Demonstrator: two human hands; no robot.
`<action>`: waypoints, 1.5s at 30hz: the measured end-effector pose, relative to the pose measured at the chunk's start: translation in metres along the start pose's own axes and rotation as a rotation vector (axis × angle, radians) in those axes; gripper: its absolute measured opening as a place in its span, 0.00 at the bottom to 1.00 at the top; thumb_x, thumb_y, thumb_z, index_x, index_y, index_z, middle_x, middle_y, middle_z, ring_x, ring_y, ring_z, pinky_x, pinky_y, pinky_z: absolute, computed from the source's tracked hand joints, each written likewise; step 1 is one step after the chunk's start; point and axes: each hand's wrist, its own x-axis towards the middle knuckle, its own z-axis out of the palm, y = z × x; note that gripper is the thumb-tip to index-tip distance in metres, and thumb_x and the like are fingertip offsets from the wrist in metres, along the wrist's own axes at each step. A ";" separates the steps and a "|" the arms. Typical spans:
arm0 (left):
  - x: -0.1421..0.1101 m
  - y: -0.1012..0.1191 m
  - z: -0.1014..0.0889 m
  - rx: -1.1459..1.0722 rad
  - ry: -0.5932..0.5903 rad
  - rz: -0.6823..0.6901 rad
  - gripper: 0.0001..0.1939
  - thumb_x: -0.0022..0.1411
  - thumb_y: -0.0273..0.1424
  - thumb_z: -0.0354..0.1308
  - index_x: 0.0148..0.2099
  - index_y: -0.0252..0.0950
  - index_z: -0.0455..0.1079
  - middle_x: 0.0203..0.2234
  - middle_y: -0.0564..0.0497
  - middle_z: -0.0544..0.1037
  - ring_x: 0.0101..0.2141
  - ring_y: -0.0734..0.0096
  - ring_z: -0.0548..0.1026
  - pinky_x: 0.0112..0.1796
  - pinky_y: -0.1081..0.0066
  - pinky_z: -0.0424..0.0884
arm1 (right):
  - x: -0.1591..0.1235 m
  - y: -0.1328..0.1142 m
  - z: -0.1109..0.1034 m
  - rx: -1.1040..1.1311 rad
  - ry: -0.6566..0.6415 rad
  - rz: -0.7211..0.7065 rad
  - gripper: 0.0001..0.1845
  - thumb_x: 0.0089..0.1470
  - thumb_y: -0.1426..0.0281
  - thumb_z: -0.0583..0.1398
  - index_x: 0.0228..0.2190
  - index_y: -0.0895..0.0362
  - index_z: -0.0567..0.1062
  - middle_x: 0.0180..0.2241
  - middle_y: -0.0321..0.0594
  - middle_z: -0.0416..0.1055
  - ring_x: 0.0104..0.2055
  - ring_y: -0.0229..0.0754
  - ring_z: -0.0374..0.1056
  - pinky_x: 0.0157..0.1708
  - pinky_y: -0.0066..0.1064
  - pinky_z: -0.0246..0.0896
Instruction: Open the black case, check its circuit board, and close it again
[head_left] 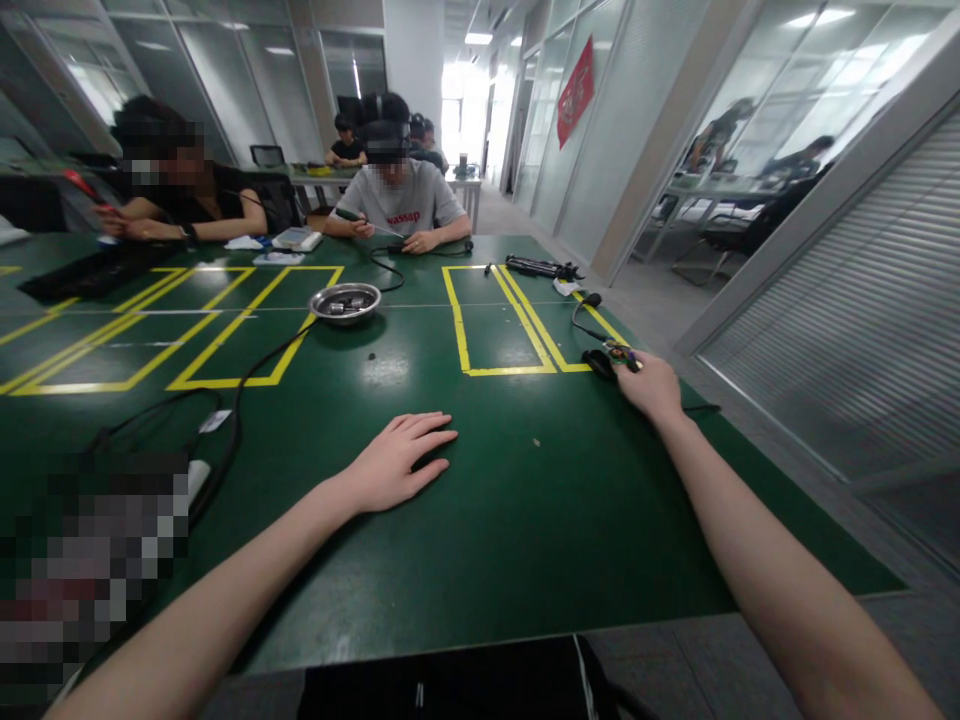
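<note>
My left hand [397, 462] rests palm down on the green tabletop [480, 560], its fingers stretched out and nothing in it. Farther off to the right, my right hand [651, 385] is closed on a small electronic part [622, 353] with green and yellow bits, which looks like a bare circuit board. A black rounded piece [598, 363] lies against it at the fingertips; I cannot tell whether the two are joined. From there a thin black cable [576, 318] curves back to a dark rounded end [592, 299]. My fingers hide much of the held part.
A steel bowl [345, 304] with metal pieces stands mid-table. Yellow tape rectangles [469, 350] mark the surface. A folded black tripod-like item [541, 268] lies at the back right. Two people sit across the table, one in a grey shirt [409, 200] holding a screwdriver. Black cables [238, 420] run along the left.
</note>
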 end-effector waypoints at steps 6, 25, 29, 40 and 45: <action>0.001 0.002 0.000 -0.012 -0.005 -0.006 0.20 0.75 0.38 0.53 0.66 0.43 0.70 0.66 0.43 0.70 0.65 0.54 0.68 0.65 0.49 0.62 | -0.029 -0.040 0.008 -0.058 -0.246 -0.147 0.21 0.56 0.65 0.60 0.49 0.57 0.82 0.47 0.53 0.81 0.50 0.62 0.77 0.48 0.51 0.73; 0.002 0.017 -0.006 -0.029 0.058 0.033 0.25 0.62 0.49 0.67 0.54 0.39 0.76 0.56 0.42 0.78 0.56 0.49 0.76 0.59 0.50 0.70 | -0.120 -0.119 0.006 0.589 -0.548 -0.977 0.12 0.61 0.72 0.61 0.46 0.54 0.80 0.46 0.45 0.80 0.47 0.45 0.78 0.47 0.36 0.74; 0.001 0.011 -0.003 0.064 0.083 -0.076 0.40 0.57 0.59 0.67 0.62 0.39 0.72 0.61 0.39 0.75 0.60 0.44 0.72 0.61 0.45 0.66 | -0.101 -0.109 0.003 0.271 -0.541 -0.868 0.04 0.53 0.70 0.66 0.34 0.54 0.80 0.33 0.39 0.80 0.35 0.44 0.76 0.35 0.32 0.67; 0.002 0.022 0.003 0.010 0.097 -0.052 0.45 0.53 0.59 0.70 0.64 0.36 0.71 0.66 0.35 0.69 0.65 0.39 0.66 0.66 0.41 0.57 | -0.117 -0.115 0.004 0.328 -0.570 -0.871 0.10 0.49 0.74 0.61 0.36 0.55 0.71 0.30 0.36 0.71 0.30 0.40 0.67 0.31 0.29 0.58; 0.003 0.015 -0.001 -0.060 0.067 0.096 0.27 0.60 0.44 0.70 0.57 0.38 0.76 0.56 0.41 0.80 0.58 0.50 0.76 0.65 0.46 0.61 | -0.135 -0.127 0.002 0.465 -0.655 -1.080 0.16 0.50 0.78 0.58 0.43 0.56 0.72 0.37 0.40 0.71 0.34 0.41 0.68 0.33 0.30 0.62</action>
